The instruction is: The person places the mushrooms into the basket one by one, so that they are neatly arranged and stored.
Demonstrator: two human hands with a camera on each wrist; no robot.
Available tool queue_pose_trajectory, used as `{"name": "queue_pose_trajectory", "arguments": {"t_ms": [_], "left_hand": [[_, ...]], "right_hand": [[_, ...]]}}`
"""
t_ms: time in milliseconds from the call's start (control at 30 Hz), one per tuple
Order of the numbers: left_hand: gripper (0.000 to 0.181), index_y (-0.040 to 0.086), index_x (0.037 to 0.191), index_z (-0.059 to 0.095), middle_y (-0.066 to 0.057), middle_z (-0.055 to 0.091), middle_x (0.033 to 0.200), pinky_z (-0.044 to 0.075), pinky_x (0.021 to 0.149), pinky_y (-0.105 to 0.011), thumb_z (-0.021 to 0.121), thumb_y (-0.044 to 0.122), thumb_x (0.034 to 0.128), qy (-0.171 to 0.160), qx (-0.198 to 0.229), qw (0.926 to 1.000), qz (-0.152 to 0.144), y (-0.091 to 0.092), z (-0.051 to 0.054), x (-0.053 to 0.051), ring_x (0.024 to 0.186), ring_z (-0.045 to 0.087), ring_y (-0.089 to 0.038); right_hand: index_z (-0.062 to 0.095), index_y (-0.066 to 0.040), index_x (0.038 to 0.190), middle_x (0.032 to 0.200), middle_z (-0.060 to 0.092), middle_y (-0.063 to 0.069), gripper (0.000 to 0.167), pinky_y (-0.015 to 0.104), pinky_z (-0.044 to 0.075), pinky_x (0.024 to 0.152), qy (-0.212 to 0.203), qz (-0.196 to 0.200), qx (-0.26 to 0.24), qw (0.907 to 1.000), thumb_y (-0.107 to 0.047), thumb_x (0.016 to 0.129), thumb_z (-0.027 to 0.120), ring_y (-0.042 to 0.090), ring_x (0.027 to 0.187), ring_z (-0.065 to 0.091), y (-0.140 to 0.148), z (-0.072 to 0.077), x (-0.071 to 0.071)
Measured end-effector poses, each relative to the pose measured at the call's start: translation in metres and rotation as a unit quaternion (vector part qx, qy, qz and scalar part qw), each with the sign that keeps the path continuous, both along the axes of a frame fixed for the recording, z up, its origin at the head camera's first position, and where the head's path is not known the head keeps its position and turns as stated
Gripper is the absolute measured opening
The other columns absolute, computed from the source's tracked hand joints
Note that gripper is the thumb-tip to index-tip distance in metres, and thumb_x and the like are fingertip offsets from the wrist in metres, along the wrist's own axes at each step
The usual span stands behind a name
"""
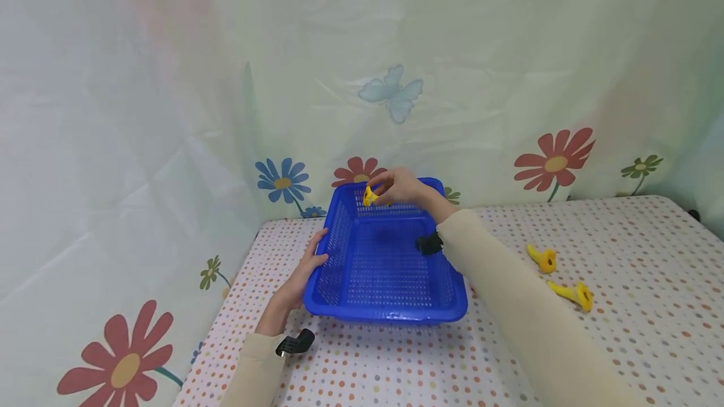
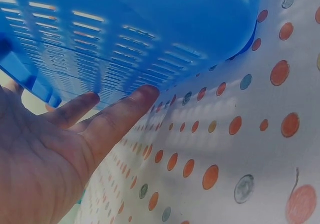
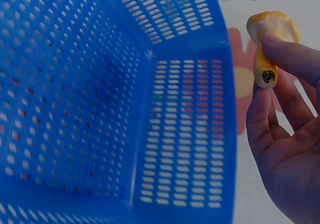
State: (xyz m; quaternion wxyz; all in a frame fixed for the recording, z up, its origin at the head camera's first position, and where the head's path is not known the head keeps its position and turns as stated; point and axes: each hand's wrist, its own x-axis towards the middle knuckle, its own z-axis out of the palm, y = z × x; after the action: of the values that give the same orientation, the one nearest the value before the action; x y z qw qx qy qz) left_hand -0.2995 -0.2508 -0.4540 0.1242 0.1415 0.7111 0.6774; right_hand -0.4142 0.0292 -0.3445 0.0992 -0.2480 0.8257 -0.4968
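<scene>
My right hand (image 1: 403, 186) pinches a yellow trumpet-shaped piece (image 1: 369, 196) between thumb and fingers above the far side of a blue plastic basket (image 1: 384, 314). In the right wrist view, the piece (image 3: 264, 63) shows a flared end and a dark tip on its stem; the right hand (image 3: 292, 129) holds it beside the basket rim (image 3: 229, 108). My left hand (image 1: 305, 270) rests against the basket's left side. Seen from the left wrist, the left hand (image 2: 55, 149) has its fingers extended along the slotted wall (image 2: 125, 48).
Two more yellow trumpet-shaped pieces lie to the right on the dotted tablecloth (image 1: 373, 369), one farther back (image 1: 544, 259) and one nearer (image 1: 578, 294). Behind the table hangs a pale sheet (image 1: 475, 80) printed with flowers and a butterfly.
</scene>
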Motion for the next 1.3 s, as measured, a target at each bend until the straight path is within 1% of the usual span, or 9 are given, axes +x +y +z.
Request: {"name": "queue_pose_trajectory", "arguments": {"t_ms": [200, 300, 433, 533, 767, 933, 1033, 1167, 1300], "left_hand": [[0.057, 0.040, 0.151, 0.015, -0.009, 0.012, 0.156, 0.038, 0.096, -0.061, 0.039, 0.027, 0.1010, 0.011, -0.002, 0.9999, 0.007, 0.002, -0.001, -0.001, 0.132, 0.031, -0.043], [0.058, 0.040, 0.151, 0.014, -0.009, 0.011, 0.156, 0.037, 0.096, -0.060, 0.039, 0.028, 0.1009, 0.001, -0.006, 0.9999, 0.013, 0.000, -0.003, 0.003, 0.133, 0.031, -0.043], [0.059, 0.038, 0.152, 0.010, -0.010, 0.007, 0.157, 0.037, 0.097, -0.060, 0.038, 0.027, 0.1012, -0.010, -0.017, 0.9998, 0.003, -0.002, -0.005, 0.007, 0.135, 0.028, -0.044], [0.060, 0.038, 0.153, 0.010, -0.010, 0.006, 0.157, 0.036, 0.097, -0.062, 0.038, 0.029, 0.1009, -0.005, -0.017, 0.9998, 0.003, -0.002, -0.004, 0.007, 0.134, 0.027, -0.045], [0.060, 0.043, 0.151, 0.012, -0.006, 0.007, 0.158, 0.032, 0.102, -0.059, 0.041, 0.031, 0.1002, -0.004, -0.016, 0.9998, 0.013, -0.001, -0.002, -0.001, 0.137, 0.026, -0.039], [0.059, 0.041, 0.152, 0.012, -0.007, 0.009, 0.157, 0.035, 0.099, -0.059, 0.039, 0.031, 0.1002, 0.012, -0.009, 0.9998, 0.012, 0.000, 0.000, 0.000, 0.135, 0.029, -0.040], [0.059, 0.040, 0.152, 0.012, -0.007, 0.010, 0.157, 0.036, 0.099, -0.058, 0.039, 0.030, 0.1004, 0.010, -0.004, 0.9999, 0.011, 0.000, 0.000, 0.000, 0.135, 0.030, -0.040], [0.060, 0.039, 0.153, 0.009, -0.008, 0.008, 0.158, 0.036, 0.100, -0.054, 0.038, 0.029, 0.1012, 0.001, -0.005, 1.0000, -0.003, -0.002, -0.002, 0.002, 0.135, 0.029, -0.039], [0.058, 0.041, 0.152, 0.009, -0.007, 0.009, 0.157, 0.037, 0.099, -0.054, 0.036, 0.029, 0.1018, 0.004, 0.002, 0.9999, -0.014, -0.003, -0.001, 0.003, 0.134, 0.030, -0.039]], "right_hand": [[0.063, -0.003, 0.127, 0.110, 0.066, 0.015, 0.041, 0.038, 0.053, 0.084, -0.003, -0.022, -0.008, 0.9997, 0.000, 0.086, 0.070, 0.028, 0.102, 0.061, -0.020, -0.018, -0.007], [0.064, -0.003, 0.126, 0.110, 0.067, 0.015, 0.040, 0.038, 0.053, 0.083, -0.008, -0.028, -0.008, 0.9995, 0.000, 0.087, 0.070, 0.029, 0.102, 0.062, -0.033, -0.030, -0.006], [0.064, -0.003, 0.125, 0.110, 0.067, 0.015, 0.039, 0.037, 0.053, 0.084, -0.030, -0.040, -0.008, 0.9987, -0.001, 0.086, 0.071, 0.028, 0.103, 0.062, -0.044, -0.045, -0.007], [0.065, -0.004, 0.125, 0.112, 0.065, 0.015, 0.039, 0.038, 0.052, 0.086, -0.035, -0.056, -0.014, 0.9977, -0.001, 0.086, 0.071, 0.029, 0.104, 0.061, -0.049, -0.054, -0.010], [0.065, -0.005, 0.125, 0.114, 0.064, 0.016, 0.039, 0.040, 0.050, 0.089, -0.035, -0.084, 0.001, 0.9958, -0.002, 0.087, 0.071, 0.030, 0.106, 0.059, -0.054, -0.066, -0.022], [0.066, -0.005, 0.124, 0.113, 0.064, 0.016, 0.037, 0.041, 0.050, 0.090, -0.043, -0.091, -0.002, 0.9949, -0.001, 0.087, 0.070, 0.031, 0.104, 0.059, -0.056, -0.072, -0.026], [0.066, -0.005, 0.123, 0.113, 0.064, 0.015, 0.037, 0.040, 0.050, 0.089, -0.055, -0.094, 0.010, 0.9940, 0.000, 0.087, 0.070, 0.030, 0.104, 0.059, -0.056, -0.079, -0.028], [0.067, -0.005, 0.123, 0.114, 0.064, 0.015, 0.039, 0.039, 0.051, 0.086, -0.074, -0.098, 0.026, 0.9920, 0.002, 0.085, 0.071, 0.029, 0.105, 0.060, -0.054, -0.090, -0.032], [0.067, -0.005, 0.123, 0.113, 0.064, 0.015, 0.039, 0.038, 0.052, 0.084, -0.074, -0.100, 0.028, 0.9918, 0.003, 0.084, 0.071, 0.028, 0.104, 0.059, -0.056, -0.096, -0.037]]}}
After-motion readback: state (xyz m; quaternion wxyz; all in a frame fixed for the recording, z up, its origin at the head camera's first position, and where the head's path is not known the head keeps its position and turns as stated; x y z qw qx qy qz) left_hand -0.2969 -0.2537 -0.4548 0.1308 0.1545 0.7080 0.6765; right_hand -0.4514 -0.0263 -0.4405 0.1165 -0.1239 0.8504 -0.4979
